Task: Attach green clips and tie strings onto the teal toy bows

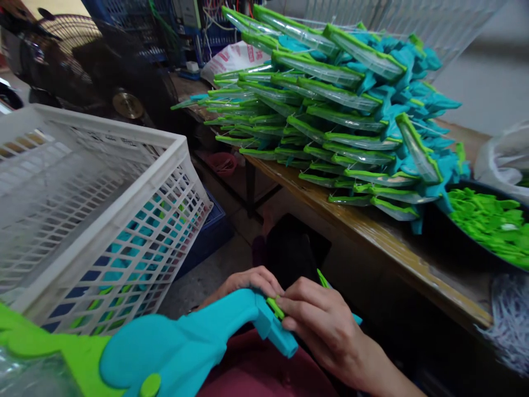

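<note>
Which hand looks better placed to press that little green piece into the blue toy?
Probably the right hand: its fingertips already pinch the green piece, while the left hand steadies the blue toy.

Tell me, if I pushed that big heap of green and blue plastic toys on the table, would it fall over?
Probably some would slide off. The heap of green and blue plastic toys is stacked high and loosely, reaching the wooden table edge. The clear parts look smooth, so likely slippery. Each piece seems light and stiff.

A white crate (99,204) blocks the left of the frame; the stacked pile (330,116) fills the worktop (372,231) upper right. Between them, open floor (215,270), possibly cluttered farther back.
</note>
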Demonstrator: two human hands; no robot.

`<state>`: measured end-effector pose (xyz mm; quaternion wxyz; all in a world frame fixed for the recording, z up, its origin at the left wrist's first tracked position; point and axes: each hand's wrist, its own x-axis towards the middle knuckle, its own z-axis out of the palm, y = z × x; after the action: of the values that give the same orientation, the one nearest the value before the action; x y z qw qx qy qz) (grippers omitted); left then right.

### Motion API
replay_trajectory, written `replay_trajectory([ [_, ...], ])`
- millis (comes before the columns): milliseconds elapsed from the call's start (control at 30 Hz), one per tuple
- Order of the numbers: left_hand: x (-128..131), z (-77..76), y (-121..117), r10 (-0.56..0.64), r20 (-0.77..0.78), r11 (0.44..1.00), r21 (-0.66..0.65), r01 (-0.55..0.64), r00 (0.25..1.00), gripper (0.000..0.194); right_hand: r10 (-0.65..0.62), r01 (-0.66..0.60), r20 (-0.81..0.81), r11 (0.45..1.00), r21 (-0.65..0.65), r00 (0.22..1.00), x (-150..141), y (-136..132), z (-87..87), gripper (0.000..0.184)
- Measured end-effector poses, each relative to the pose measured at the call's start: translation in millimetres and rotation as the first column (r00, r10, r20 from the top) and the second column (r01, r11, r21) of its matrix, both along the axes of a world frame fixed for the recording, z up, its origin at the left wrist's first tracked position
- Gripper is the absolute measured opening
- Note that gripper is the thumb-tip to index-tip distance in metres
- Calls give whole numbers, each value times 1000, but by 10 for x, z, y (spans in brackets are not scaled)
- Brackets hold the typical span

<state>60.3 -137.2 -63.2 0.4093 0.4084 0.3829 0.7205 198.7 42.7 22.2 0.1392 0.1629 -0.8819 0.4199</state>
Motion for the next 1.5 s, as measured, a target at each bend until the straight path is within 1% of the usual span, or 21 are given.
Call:
replay_trajectory([
  [67, -4, -32, 0, 7, -16, 1000, 1, -7, 1000, 22, 26, -27, 42, 999, 24, 999, 3, 25, 53, 29],
  [100, -6, -45, 4, 15, -20, 1000, 8, -15, 1000, 22, 29, -32, 67, 998, 49, 997, 10, 28, 84, 36],
  [167, -9, -61, 22, 28, -26, 999, 40, -27, 999, 24, 5, -20, 115, 991, 132, 993, 34, 5, 142, 58],
  [200, -8, -61, 34, 42, -30, 998, 58, -40, 999, 27, -24, 1, 121, 982, 187, 992, 49, -21, 163, 66],
  [233, -6, -56, 46, 54, -40, 996, 73, -51, 998, 30, -57, 28, 113, 969, 247, 992, 64, -55, 176, 68],
  [267, -3, -46, 57, 69, -52, 994, 88, -64, 996, 33, -89, 58, 88, 950, 306, 992, 76, -92, 183, 64],
  [333, 5, -24, 71, 105, -81, 990, 98, -97, 991, 37, -136, 115, 24, 908, 403, 990, 86, -159, 184, 46],
  [400, 11, -8, 71, 148, -138, 987, 88, -136, 979, 36, -155, 141, -7, 883, 448, 988, 72, -189, 183, 35],
  [433, 13, -8, 66, 172, -183, 984, 74, -161, 968, 34, -152, 135, 3, 883, 450, 988, 59, -187, 185, 32],
  [533, 32, -39, 52, 240, -328, 970, 37, -241, 914, 32, -122, 83, 69, 907, 412, 990, 21, -131, 188, 26],
  [600, 58, -66, 53, 272, -352, 960, 37, -277, 895, 31, -110, 62, 98, 913, 404, 989, 8, -86, 180, 25],
  [700, 104, -70, 72, 322, -363, 943, 45, -329, 874, 28, -88, 39, 92, 899, 435, 992, 0, -36, 159, 22],
  [833, 110, -11, 105, 371, -427, 924, 78, -375, 824, 24, -22, 3, 32, 855, 518, 999, -24, 4, 145, 21],
  [967, 54, 29, 114, 312, -434, 947, 77, -311, 845, 20, -36, 13, 29, 828, 561, 999, -50, 9, 129, 23],
  [1100, -10, 56, 132, 301, -370, 949, 32, -312, 879, 25, -71, 52, 10, 813, 579, 997, -53, 1, 141, 28],
  [1200, -31, 127, 181, 260, -340, 961, -2, -278, 904, 33, -139, 77, 53, 782, 618, 989, -55, 21, 257, 31],
  [1267, -18, 181, 217, 247, -318, 965, -9, -264, 915, 28, -155, 67, 73, 741, 668, 985, -74, 41, 375, 39],
  [1300, -7, 194, 229, 246, -306, 965, -13, -263, 920, 25, -147, 43, 90, 717, 696, 985, -91, 51, 430, 41],
  [1367, 6, 162, 234, 253, -288, 957, -65, -283, 924, 18, -85, -67, 168, 677, 733, 982, -141, 68, 501, 40],
  [1433, -13, 47, 230, 226, -298, 945, -166, -283, 927, 14, 11, -201, 258, 657, 727, 966, -197, 92, 490, 38],
  [1500, -48, -107, 239, 140, -312, 938, -263, -227, 940, 13, 87, -278, 295, 655, 703, 952, -224, 123, 399, 41],
])
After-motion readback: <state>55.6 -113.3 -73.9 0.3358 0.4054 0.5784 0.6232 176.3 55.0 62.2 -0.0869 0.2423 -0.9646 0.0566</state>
